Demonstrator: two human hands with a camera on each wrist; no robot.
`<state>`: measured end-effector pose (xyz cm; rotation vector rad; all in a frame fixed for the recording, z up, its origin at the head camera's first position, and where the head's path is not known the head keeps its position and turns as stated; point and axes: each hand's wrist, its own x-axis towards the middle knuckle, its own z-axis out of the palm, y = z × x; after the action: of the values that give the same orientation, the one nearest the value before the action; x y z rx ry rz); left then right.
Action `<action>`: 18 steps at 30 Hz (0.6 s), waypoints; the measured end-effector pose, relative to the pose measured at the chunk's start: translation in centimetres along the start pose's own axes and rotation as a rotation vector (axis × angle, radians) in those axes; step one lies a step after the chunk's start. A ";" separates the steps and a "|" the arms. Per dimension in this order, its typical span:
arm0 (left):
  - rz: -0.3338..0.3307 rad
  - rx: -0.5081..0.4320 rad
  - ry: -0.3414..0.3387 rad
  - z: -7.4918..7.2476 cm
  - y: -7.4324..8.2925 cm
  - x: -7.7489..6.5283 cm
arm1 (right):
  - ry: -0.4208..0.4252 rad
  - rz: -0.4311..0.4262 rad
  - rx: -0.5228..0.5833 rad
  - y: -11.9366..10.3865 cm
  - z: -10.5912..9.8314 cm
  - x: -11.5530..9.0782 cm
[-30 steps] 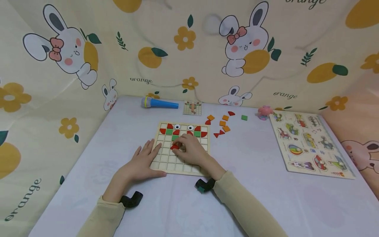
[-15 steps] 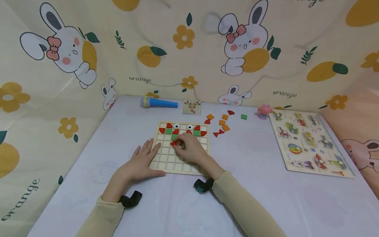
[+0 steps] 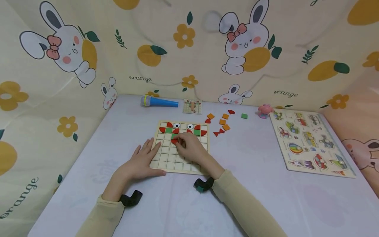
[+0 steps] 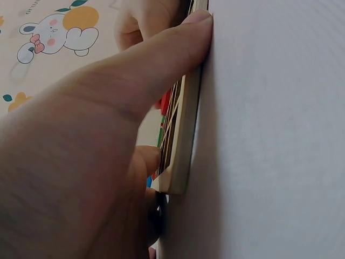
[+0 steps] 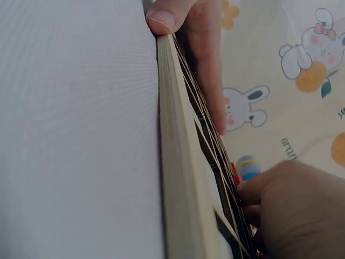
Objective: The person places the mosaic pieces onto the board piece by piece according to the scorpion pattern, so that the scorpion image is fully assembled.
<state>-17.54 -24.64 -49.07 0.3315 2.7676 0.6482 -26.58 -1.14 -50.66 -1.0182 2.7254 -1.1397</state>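
A wooden grid board (image 3: 163, 165) lies on the table, with red and green tiles and two eye tiles in its far rows. My left hand (image 3: 142, 164) rests on its left side, fingers spread; in the left wrist view the thumb (image 4: 178, 46) lies along the board's near edge. Over the middle of the grid, my right hand (image 3: 190, 148) pinches a red tile (image 3: 173, 142) between thumb and fingertips, just below a green tile (image 3: 174, 135). The right fingers partly cover this red tile and the squares around it.
Loose orange tiles (image 3: 222, 122), red tiles (image 3: 216, 134) and a green tile (image 3: 244, 116) lie beyond the board to the right. A pattern card (image 3: 192, 106) and toy microphone (image 3: 163, 103) lie at the back. Rightward are a pink toy (image 3: 265, 111) and picture puzzle (image 3: 308, 144).
My right hand has slid the red tile a little farther up the grid, close against the green tile. The left hand stays on the board's left side.
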 end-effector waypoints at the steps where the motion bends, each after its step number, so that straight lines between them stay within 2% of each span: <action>1: 0.000 -0.002 0.001 0.0 0.0 0.0 | 0.000 0.008 0.005 0.0 0.0 0.0; 7: -0.002 -0.012 -0.003 -0.1 0.2 -0.1 | 0.010 0.057 0.042 -0.1 0.0 0.0; 18: -0.005 -0.009 0.001 0.0 0.1 0.0 | 0.022 0.026 -0.009 -0.1 0.2 0.1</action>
<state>-17.54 -24.59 -48.99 0.3225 2.7653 0.6591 -26.56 -1.32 -50.71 -0.9733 2.7544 -1.1431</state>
